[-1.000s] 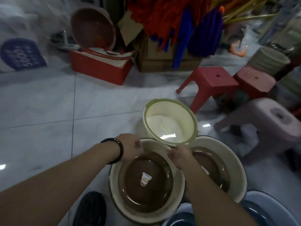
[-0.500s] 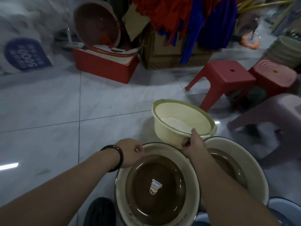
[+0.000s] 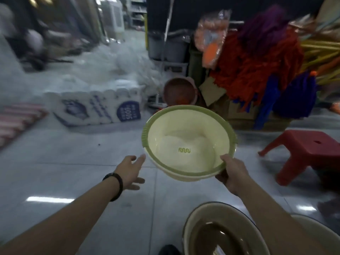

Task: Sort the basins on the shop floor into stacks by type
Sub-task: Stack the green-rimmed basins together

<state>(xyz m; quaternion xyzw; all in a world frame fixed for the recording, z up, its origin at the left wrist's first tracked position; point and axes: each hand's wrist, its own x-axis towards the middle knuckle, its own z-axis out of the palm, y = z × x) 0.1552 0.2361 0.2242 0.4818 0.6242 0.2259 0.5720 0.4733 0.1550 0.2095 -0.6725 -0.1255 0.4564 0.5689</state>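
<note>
Striped rolls (image 3: 16, 122) in pink and white lie blurred at the far left edge of the tiled floor (image 3: 73, 162). Right of them sits a white pack of paper rolls (image 3: 99, 109) with a blue round label facing the camera.

Nearer the camera, the left hand (image 3: 131, 171) reaches forward with a dark bracelet (image 3: 115, 184) on its wrist. Its fingers (image 3: 140, 157) are spread wide and hold nothing. The forefinger's tip is just beside the left rim of the green-rimmed basin (image 3: 187, 140), but the picture does not show whether it touches.

That basin is cream inside, with a small green wavy mark on its bottom. It is up in the air above the floor, in the middle of the view, tilted so its opening faces the camera. Behind it, further back, a brown basin (image 3: 179, 92) leans on edge against the stock.

The right hand (image 3: 232, 173) grips the basin's lower right rim, thumb over the green edge and the other fingers under it.

Low in the view, under the right forearm, a cream basin with a brown inside (image 3: 217, 234) stands on the floor. A second basin (image 3: 316, 230), cream on the part that shows, stands just beside it at the right edge. A dark shoe (image 3: 168, 250) shows at the bottom edge.

Red, orange and purple mop heads (image 3: 257, 57) are heaped at the upper right. Below them, a red stool (image 3: 303, 151) stands on the floor, well apart from the held basin.
</note>
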